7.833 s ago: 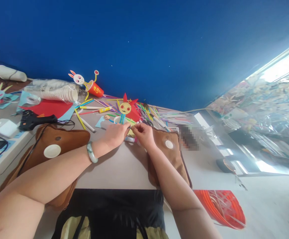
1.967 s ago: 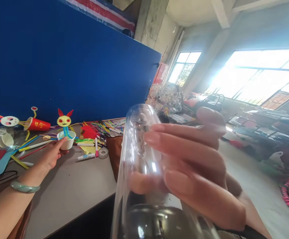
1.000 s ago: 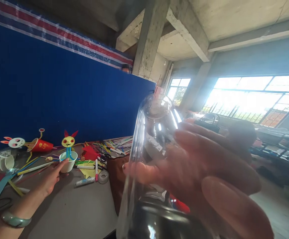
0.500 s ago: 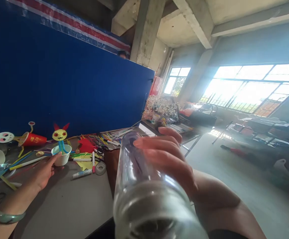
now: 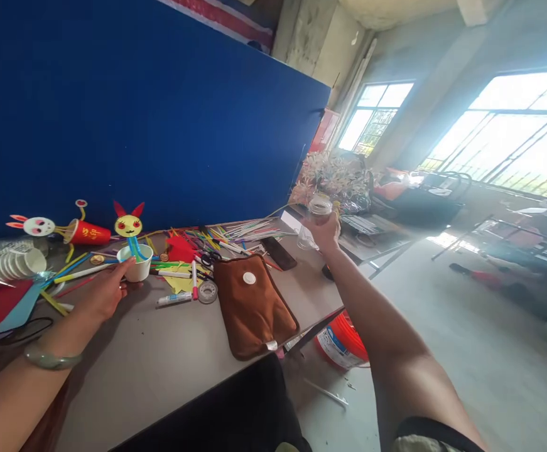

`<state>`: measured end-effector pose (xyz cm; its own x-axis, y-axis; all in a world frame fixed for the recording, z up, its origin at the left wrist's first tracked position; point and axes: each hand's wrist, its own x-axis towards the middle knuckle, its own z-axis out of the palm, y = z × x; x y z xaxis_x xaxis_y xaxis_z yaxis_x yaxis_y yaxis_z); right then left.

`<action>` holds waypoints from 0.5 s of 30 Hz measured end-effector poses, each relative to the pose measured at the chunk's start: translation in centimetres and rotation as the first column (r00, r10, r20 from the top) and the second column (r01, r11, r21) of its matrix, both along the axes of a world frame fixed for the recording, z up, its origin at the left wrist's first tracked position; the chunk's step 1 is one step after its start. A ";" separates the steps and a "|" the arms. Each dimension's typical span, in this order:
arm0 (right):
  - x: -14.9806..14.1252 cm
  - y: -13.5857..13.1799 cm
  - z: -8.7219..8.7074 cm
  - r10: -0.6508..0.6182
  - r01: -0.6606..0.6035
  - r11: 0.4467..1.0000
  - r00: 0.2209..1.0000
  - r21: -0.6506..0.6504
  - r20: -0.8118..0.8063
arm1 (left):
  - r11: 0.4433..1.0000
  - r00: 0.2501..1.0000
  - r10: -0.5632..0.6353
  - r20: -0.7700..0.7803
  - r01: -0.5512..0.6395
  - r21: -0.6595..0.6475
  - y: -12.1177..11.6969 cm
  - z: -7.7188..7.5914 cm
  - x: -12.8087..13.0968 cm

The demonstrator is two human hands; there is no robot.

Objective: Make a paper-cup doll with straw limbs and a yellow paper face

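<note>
On the left of the table, my left hand (image 5: 107, 289) pinches the rim of a white paper cup (image 5: 137, 270). A yellow paper rabbit face (image 5: 129, 226) with red ears rises from that cup on blue strips. My right arm is stretched far forward, and my right hand (image 5: 324, 231) is wrapped round a clear bottle (image 5: 321, 204) at the table's far right end. The bottle's lower part is partly hidden by the fingers. A red paper cup (image 5: 87, 232) lies on its side left of the white cup, with a white rabbit face (image 5: 39, 226) attached.
A brown hot-water bag (image 5: 257, 307) and a dark phone (image 5: 278, 253) lie mid-table. Markers, a tape roll (image 5: 208, 292), scissors (image 5: 210, 258) and coloured sticks are strewn along the blue partition (image 5: 160, 113). Stacked paper cups (image 5: 14, 267) are at left; a red bucket (image 5: 343, 341) stands below the edge.
My right hand has carried the bottle from close to my face out to the table's far right end. The hot-water bag and phone are uncovered. My left hand stays on the white cup.
</note>
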<state>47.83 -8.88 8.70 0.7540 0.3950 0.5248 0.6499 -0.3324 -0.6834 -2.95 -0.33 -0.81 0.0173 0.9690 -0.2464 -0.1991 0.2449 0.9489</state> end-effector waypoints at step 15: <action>6.3 1.4 -7.3 -0.228 0.223 0.974 0.966 -0.050 -0.126 | 0.999 0.997 -0.007 0.080 0.004 0.036 0.2 0.7 -0.3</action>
